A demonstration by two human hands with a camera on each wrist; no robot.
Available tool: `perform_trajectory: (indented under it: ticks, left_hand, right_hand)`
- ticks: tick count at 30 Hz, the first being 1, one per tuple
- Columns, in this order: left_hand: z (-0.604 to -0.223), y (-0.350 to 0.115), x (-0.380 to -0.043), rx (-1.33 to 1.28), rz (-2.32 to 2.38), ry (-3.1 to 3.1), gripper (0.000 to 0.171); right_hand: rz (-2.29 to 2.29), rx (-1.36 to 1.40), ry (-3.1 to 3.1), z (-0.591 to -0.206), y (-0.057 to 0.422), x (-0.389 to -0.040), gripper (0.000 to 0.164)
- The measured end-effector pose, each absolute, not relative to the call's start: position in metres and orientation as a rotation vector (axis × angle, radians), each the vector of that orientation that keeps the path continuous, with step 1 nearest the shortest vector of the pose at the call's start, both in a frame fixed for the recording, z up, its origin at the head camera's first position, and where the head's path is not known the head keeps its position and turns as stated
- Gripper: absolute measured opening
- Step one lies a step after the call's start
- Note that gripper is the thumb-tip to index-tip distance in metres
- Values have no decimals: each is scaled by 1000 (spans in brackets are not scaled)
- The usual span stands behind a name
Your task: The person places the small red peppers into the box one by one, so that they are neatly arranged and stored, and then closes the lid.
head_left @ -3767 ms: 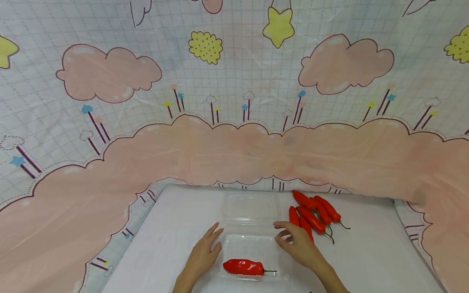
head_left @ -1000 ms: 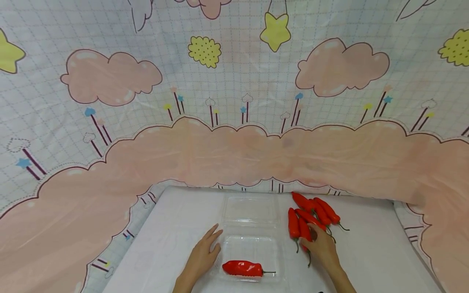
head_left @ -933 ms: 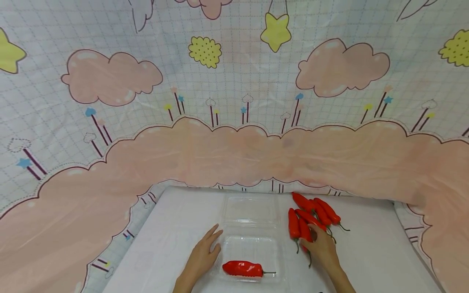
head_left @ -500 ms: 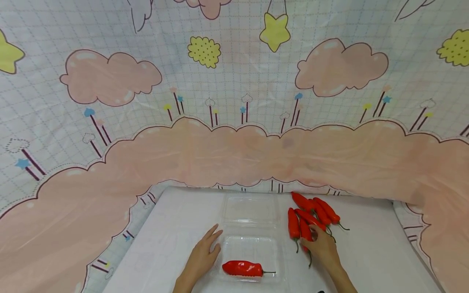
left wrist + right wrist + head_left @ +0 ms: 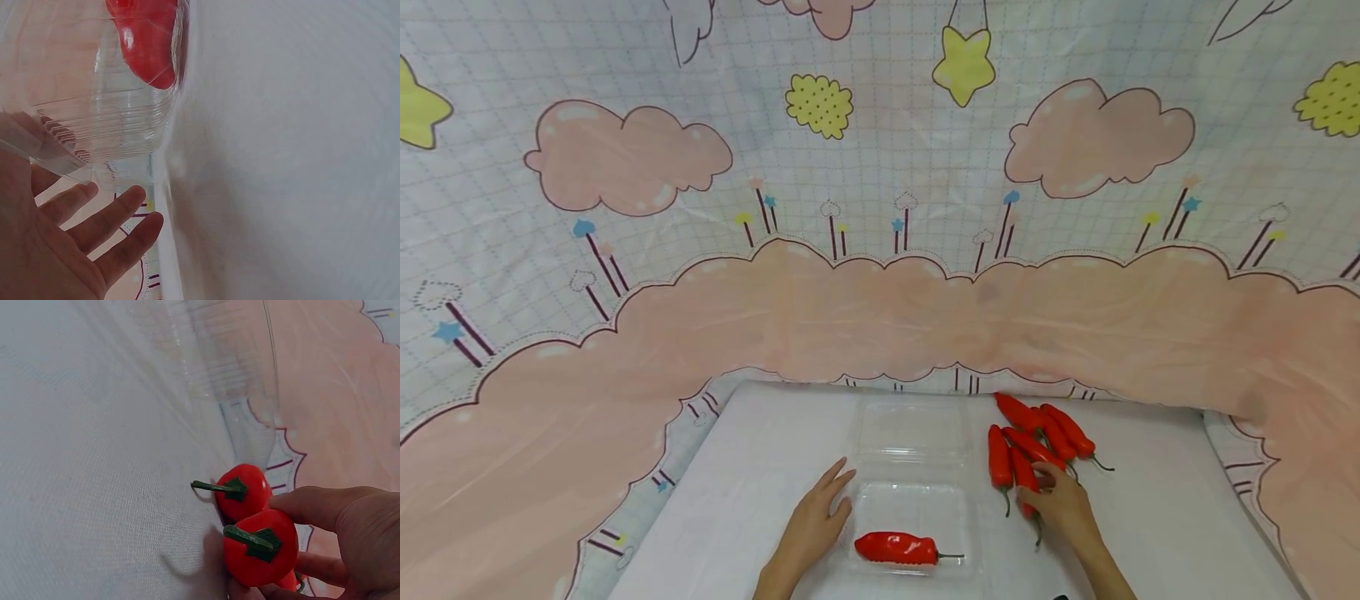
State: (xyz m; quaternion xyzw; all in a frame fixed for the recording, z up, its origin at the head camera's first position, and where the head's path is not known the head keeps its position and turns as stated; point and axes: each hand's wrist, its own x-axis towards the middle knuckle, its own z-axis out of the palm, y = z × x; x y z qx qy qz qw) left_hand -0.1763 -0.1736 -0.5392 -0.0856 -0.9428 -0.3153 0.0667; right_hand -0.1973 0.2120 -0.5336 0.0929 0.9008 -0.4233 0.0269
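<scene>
A clear plastic clamshell container (image 5: 917, 504) lies open on the white table, its lid (image 5: 913, 427) folded back. Inside, near the front, a red chili pepper (image 5: 895, 548) lies sideways, stem to the right. My left hand (image 5: 812, 525) is at the container's left edge with fingers loosely extended; in the left wrist view the clear rim overlaps the thumb side. To the right, my right hand (image 5: 1066, 504) grips another red chili pepper (image 5: 1022, 477) between thumb and fingers. In the right wrist view that held pepper (image 5: 259, 565) shows its green stem end, close to a neighbouring pepper (image 5: 244, 487).
Several more red chili peppers (image 5: 1060, 433) lie in a loose pile at the back right, with one (image 5: 999, 457) just left of the held pepper. A cloth (image 5: 880, 321) with printed clouds and stars hangs behind the white table (image 5: 775, 433).
My right hand has moved from the container's right edge to the pile and taken hold of a pepper, whose stem end has since shifted slightly right. My left hand has stayed in place.
</scene>
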Motion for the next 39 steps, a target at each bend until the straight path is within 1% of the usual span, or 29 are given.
perform_trajectory:
  ticks: [11, 25, 39]
  left_hand:
    - [-539, -173, -177, -253, -958, -2840, 42]
    - [-540, -172, -178, -248, -948, -2839, 42]
    - [-540, -173, -178, -264, -947, -2825, 41]
  right_hand:
    - [-1338, 320, 2771, -527, 211, -196, 61]
    - [-1366, 283, 2784, -504, 202, -190, 64]
    - [-1438, 237, 2779, -488, 188, -182, 60]
